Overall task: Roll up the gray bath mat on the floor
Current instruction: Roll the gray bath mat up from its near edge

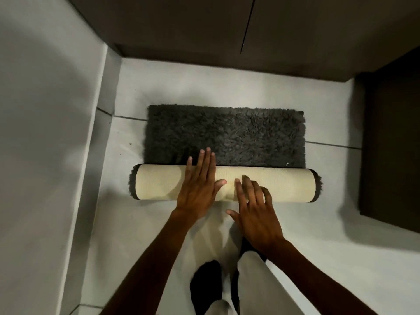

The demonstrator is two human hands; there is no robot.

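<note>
A person bends over a gray bath mat [227, 135] on a pale tiled floor [327, 223], the rolling well under way. The near part of the mat is wound into a roll [284, 185] with its cream backing outward, and the shaggy pile shows only at the two ends. Roughly half of the mat lies flat beyond the roll, reaching toward a dark cabinet [204, 30].

The left hand [198, 185] lies flat and open across the top of the roll, fingers spread, their tips reaching to the pile on the far side. The right hand [254, 210] is open as well, its fingertips on the near face of the roll and its palm low over the floor. Neither hand grips anything; both press.

The roll's long axis runs left to right across the view, parallel to the mat's far edge, and its ends point toward the wall [45, 133] at left and a dark panel [391, 144] at right. The next move, by the look of it, calls for an even push away from the body, with the hands kept level so that the roll does not skew or loosen before the far edge is taken up.
</note>
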